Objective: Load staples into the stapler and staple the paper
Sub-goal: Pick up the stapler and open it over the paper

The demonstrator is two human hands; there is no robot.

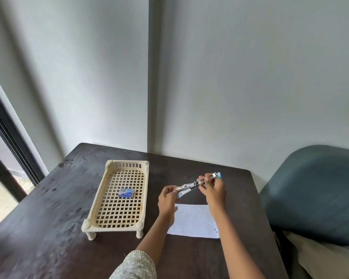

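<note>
Stapler [197, 185] was held in the air over the dark table [48, 228], between both hands, just above the far edge of the paper [191, 220]. It was swung open nearly flat, metal magazine showing in the middle, blue trim at both ends. Printing on the blue ends was too small to read.

Left hand [166, 200] pinched the lower end of the stapler with fingertips closed on it. Right hand [214, 190] gripped the upper end, fingers wrapped around the metal arm near the blue tip. A lacy pale sleeve [137, 266] covered the left forearm near the bottom edge.

Paper lay flat on the table under the wrists, white with rows of short dark dashes; no words could be made out. Its near right corner carried a small dark mark, unreadable.

Cream tray [101, 200] on short legs, with a lattice floor, stood left of the hands, apart from the paper. A small blue box [126, 193] lay inside it near the middle. The box carried white lettering on top, blurred, brand not legible.

Teal chair [314, 194] sat at the right of the table. Grey wall [250, 77] rose behind.
</note>
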